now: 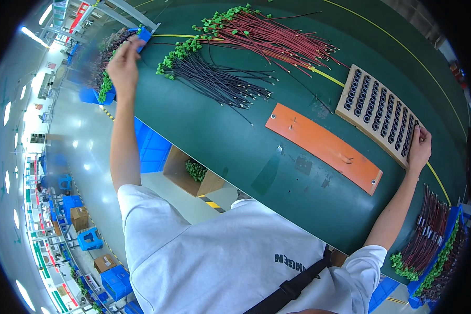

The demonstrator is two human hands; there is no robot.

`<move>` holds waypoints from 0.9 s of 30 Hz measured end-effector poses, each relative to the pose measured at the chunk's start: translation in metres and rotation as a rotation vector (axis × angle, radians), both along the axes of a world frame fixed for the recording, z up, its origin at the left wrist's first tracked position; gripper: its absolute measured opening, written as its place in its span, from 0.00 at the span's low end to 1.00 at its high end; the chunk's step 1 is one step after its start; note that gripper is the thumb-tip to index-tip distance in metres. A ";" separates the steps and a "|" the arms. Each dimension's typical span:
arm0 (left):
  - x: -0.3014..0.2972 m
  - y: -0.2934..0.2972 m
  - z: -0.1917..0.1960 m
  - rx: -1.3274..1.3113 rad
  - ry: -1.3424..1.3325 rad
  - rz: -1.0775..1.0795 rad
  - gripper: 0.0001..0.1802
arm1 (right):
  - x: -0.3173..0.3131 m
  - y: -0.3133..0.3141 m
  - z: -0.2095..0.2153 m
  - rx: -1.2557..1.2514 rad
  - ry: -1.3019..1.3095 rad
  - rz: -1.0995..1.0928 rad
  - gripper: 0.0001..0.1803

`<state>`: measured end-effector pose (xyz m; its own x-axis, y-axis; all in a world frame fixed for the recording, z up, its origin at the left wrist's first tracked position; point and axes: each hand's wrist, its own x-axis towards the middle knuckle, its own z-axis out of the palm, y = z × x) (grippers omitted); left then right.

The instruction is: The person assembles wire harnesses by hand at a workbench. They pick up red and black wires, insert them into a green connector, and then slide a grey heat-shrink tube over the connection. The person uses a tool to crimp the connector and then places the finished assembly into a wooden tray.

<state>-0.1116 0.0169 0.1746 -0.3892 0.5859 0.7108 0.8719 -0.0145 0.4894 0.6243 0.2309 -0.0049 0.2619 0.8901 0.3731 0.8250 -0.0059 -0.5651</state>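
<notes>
My left hand [124, 65] is stretched out to the far left, beside a blue bin [144, 37] at the table's corner. Its fingers are drawn together and slightly blurred; whatever they hold does not show. At the right, my right hand [419, 146] rests at the near right end of a tan block tray [345, 104] filled with rows of black ring-shaped parts [376, 104]. The fingers are bent together over the last row, covering what lies under them. Between my hands lie a bundle of black wires [220, 83] and a bundle of red wires [282, 39], both with green connectors.
An orange strip [324, 149] with small metal pins lies on the green tabletop [209, 136]. More red wires [432, 220] lie near a blue bin [439, 256] at the right. Below the table's edge stands a cardboard box [180, 175] containing green parts.
</notes>
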 end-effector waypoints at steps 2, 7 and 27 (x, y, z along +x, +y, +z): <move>0.008 0.003 0.033 0.056 0.097 0.082 0.11 | -0.002 -0.001 -0.001 0.000 0.007 0.004 0.26; 0.021 0.017 0.043 0.150 0.426 -0.044 0.12 | -0.014 -0.001 0.002 0.058 0.152 0.014 0.23; 0.365 0.044 -0.104 -1.192 -0.730 -1.336 0.19 | -0.152 -0.177 0.057 0.122 1.272 0.758 0.13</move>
